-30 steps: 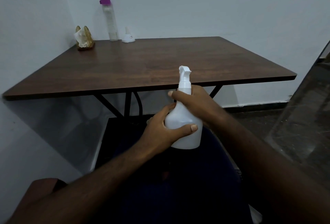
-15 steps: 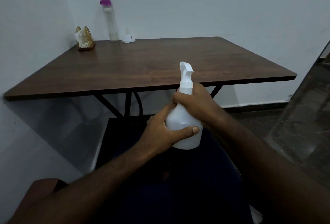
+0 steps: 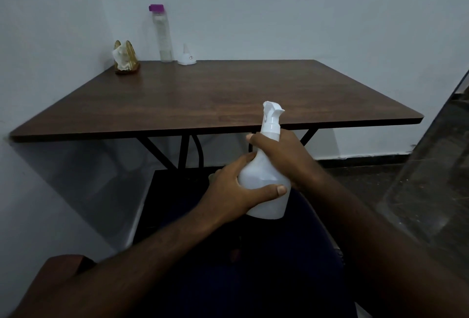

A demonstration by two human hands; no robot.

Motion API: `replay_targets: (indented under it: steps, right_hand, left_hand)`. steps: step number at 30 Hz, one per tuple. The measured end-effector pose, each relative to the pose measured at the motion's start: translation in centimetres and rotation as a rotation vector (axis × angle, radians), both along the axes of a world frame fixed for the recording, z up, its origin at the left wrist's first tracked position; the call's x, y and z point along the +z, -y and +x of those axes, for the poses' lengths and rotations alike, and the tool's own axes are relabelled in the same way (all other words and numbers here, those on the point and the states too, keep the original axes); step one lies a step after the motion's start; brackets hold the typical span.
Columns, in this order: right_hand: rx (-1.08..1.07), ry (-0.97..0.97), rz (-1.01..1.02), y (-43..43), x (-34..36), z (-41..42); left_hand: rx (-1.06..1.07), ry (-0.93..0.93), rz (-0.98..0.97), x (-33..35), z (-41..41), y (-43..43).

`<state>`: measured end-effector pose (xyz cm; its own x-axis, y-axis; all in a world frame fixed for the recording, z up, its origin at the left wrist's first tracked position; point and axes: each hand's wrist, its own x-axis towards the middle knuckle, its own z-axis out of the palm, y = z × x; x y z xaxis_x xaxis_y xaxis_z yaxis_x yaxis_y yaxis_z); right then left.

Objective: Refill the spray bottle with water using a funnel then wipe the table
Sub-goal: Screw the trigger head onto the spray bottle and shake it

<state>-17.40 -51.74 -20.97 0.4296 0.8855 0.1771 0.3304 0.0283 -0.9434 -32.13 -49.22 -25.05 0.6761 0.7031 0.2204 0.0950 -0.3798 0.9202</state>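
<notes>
We hold the white spray bottle [image 3: 264,180] in front of us, below and short of the near edge of the brown worktop [image 3: 203,99], over our lap. Its long axis stands close to upright, leaning slightly, with the spray head [image 3: 272,112] on top and its nozzle pointing to the right. Our left hand [image 3: 233,190] is wrapped round the bottle's body, the thumb laid across its front. Our right hand [image 3: 281,155] grips the bottle's shoulder and neck just under the white collar, fingers curled round it.

At the far left corner of the worktop, against the wall, stand a tall clear bottle with a purple cap [image 3: 162,34], a small white funnel [image 3: 187,55] turned mouth down just beside it, and a gold holder with white tissue [image 3: 124,58] further left.
</notes>
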Motion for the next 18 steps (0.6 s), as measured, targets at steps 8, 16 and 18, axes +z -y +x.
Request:
replay_targets:
  steps: [8, 16, 18]
  right_hand:
    - [-0.057, 0.046, -0.013, -0.27, -0.49, 0.18]
    - [-0.043, 0.03, -0.012, -0.36, -0.54, 0.21]
    - [-0.042, 0.026, -0.015, -0.4, -0.63, 0.23]
  left_hand:
    - [-0.034, 0.002, 0.008, -0.27, 0.1, -0.16]
    - [-0.041, 0.015, -0.001, -0.28, 0.04, -0.37]
    - [-0.042, 0.015, 0.002, -0.26, -0.01, -0.35]
